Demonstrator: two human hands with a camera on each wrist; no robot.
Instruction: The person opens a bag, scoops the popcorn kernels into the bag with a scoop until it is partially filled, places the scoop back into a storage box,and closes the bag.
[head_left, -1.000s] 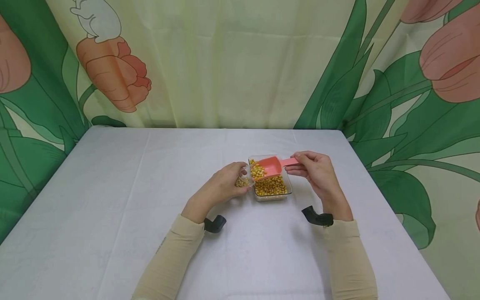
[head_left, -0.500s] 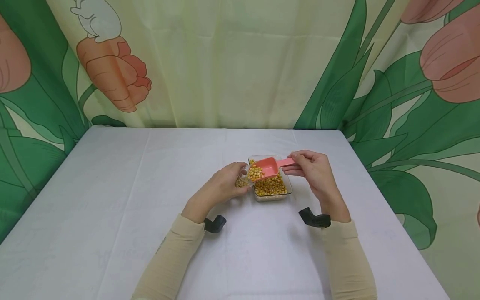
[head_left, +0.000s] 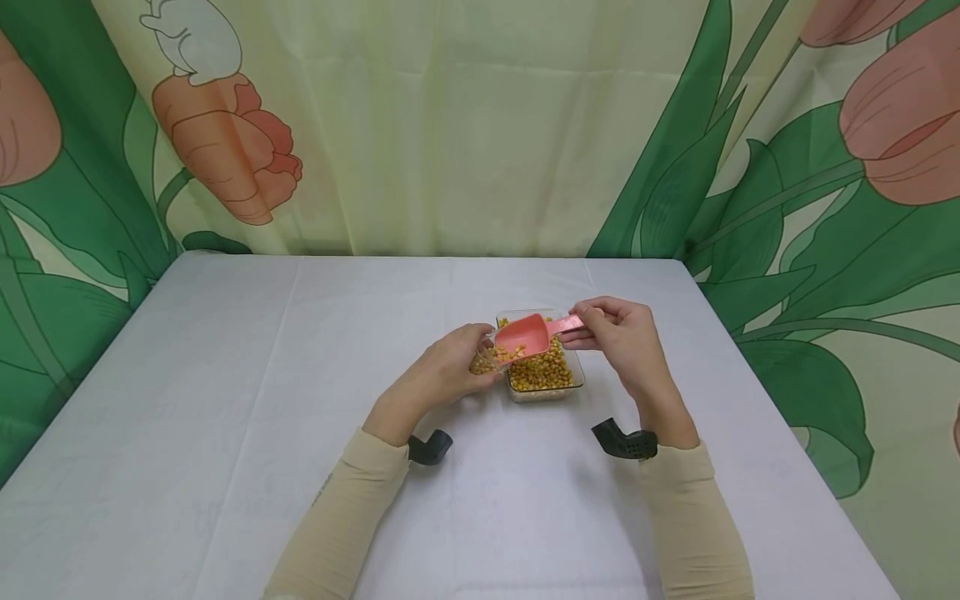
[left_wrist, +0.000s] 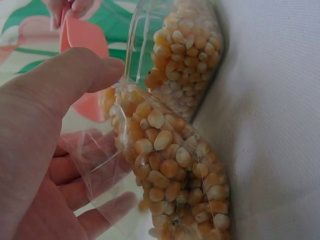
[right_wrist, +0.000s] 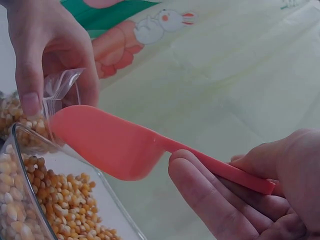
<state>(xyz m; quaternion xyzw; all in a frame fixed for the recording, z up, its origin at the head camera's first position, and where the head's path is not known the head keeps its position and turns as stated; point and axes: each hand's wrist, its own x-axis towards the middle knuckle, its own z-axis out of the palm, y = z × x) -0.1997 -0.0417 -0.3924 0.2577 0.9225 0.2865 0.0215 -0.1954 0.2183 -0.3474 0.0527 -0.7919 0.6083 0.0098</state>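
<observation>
My right hand (head_left: 618, 340) grips the handle of a pink scoop (head_left: 522, 336). The scoop is tipped toward the left, with a few corn kernels near its front lip. In the right wrist view the scoop (right_wrist: 110, 145) has its lip in the mouth of a clear plastic bag (right_wrist: 62, 87). My left hand (head_left: 450, 365) holds that bag by its opening. Corn kernels fill the lower part of the bag (left_wrist: 167, 165) in the left wrist view. Beneath the scoop stands a rectangular glass container (head_left: 578, 377) with corn kernels (head_left: 542, 372) in it.
A white cloth (head_left: 225, 433) covers the table. Behind it hangs a printed curtain (head_left: 465, 133) with a rabbit, a carrot and tulips. A black wrist camera mount (head_left: 431, 448) sits on the left wrist, and another mount (head_left: 626, 439) on the right.
The scoop has moved left and tilted further down into the bag's mouth, and most of its kernels have slid out. The right hand shifted slightly left; the left hand has stayed put.
</observation>
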